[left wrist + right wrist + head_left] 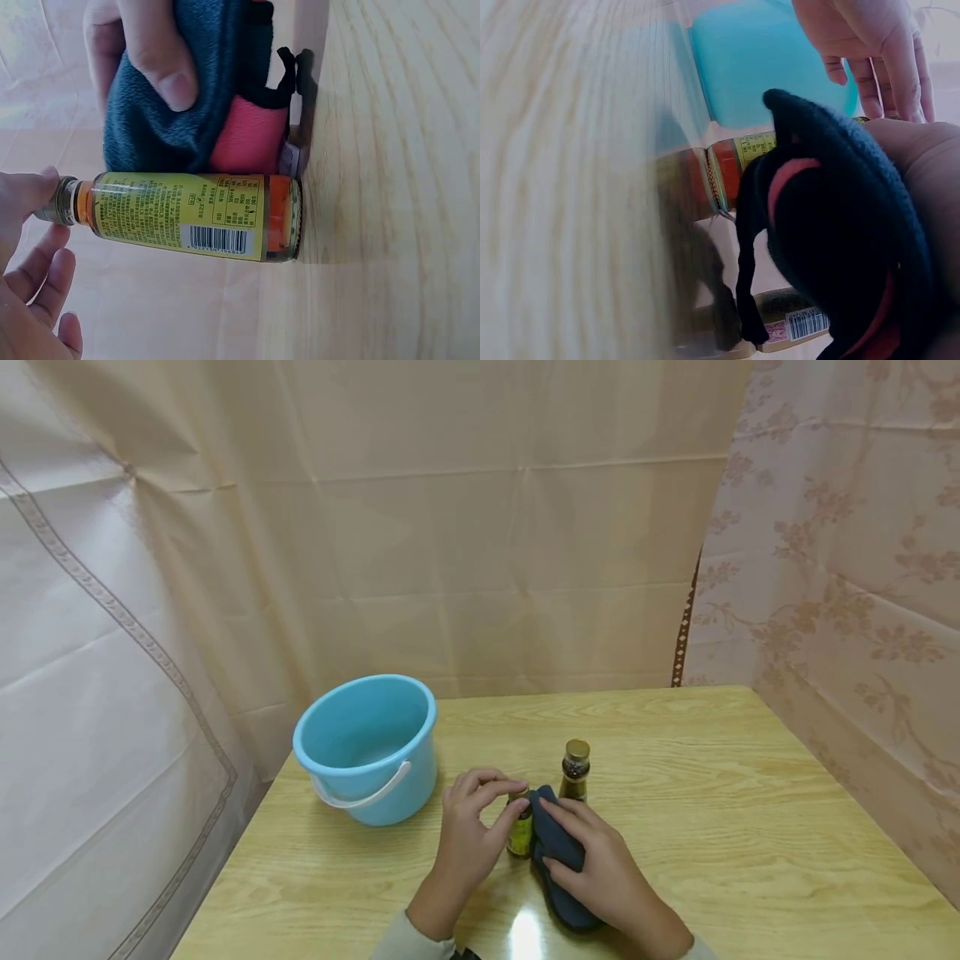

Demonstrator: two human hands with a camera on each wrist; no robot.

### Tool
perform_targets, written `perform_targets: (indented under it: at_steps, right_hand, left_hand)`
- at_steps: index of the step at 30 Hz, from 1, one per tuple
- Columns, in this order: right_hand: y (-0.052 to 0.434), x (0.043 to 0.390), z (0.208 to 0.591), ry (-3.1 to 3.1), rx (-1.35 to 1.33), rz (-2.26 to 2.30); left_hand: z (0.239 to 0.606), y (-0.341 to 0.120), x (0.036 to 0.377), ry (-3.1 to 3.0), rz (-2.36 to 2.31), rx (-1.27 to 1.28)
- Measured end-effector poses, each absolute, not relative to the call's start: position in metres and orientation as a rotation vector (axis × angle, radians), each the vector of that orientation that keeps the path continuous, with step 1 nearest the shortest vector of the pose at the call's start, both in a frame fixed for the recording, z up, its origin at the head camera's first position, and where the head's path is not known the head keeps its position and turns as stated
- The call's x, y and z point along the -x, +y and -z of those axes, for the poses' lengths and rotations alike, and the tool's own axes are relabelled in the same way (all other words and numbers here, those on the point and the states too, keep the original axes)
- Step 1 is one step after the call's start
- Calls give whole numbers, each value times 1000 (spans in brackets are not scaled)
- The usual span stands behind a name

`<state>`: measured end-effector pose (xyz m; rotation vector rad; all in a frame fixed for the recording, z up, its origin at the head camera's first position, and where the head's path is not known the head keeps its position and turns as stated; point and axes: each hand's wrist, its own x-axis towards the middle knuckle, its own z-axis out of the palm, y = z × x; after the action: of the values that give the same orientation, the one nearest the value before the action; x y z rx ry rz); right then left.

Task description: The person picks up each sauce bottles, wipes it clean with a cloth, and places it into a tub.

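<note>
My left hand (468, 818) pinches the metal cap of a small glass bottle (180, 214) between thumb and finger. The bottle stands upright on the table and carries a yellow-green label with a barcode; something orange shows through the glass at its base. In my right hand (603, 864) is a folded dark blue plush cloth (558, 843), gripped against the side of this bottle. Pink fabric (251, 139) and black edging with a loop show on the cloth in the left wrist view. A taller dark bottle (576, 768) with a gold cap stands just behind the cloth, its lower part hidden.
A light blue bucket (405, 789) with a white handle stands on the wooden table (712, 793) to the left of my hands. Beige curtain (487, 543) hangs behind the table, with patterned fabric (862, 568) at the right.
</note>
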<state>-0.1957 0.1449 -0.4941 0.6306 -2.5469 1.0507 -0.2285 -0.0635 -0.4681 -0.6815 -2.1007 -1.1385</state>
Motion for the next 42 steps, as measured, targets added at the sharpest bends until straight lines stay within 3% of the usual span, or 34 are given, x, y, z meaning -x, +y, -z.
perform_targets:
  at_steps: [17,42]
  right_hand:
    - [144,192,489,-2314,-684,-1090]
    - [143,195,492,-2519,-629,-1087]
  left_hand:
    - [465,-66,226,-2165,1146,669]
    - [465,-68,226,-2167,1167,685]
